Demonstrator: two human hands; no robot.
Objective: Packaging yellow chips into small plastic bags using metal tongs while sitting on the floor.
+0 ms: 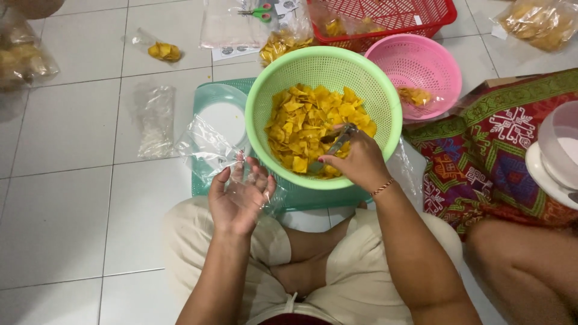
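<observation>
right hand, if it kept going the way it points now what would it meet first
Most likely the yellow chips in the green colander: the right hand points up-left with a metal utensil already over them. Depth is unclear.

Clear plastic bag (208, 150) crumpled open at left, metal scoop (335, 146) tilted in yellow chips (301, 120)

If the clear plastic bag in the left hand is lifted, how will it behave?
The clear plastic bag is probably floppy: it crumples above the left hand. It looks thin and empty, so likely very light, perhaps slippery.
</observation>
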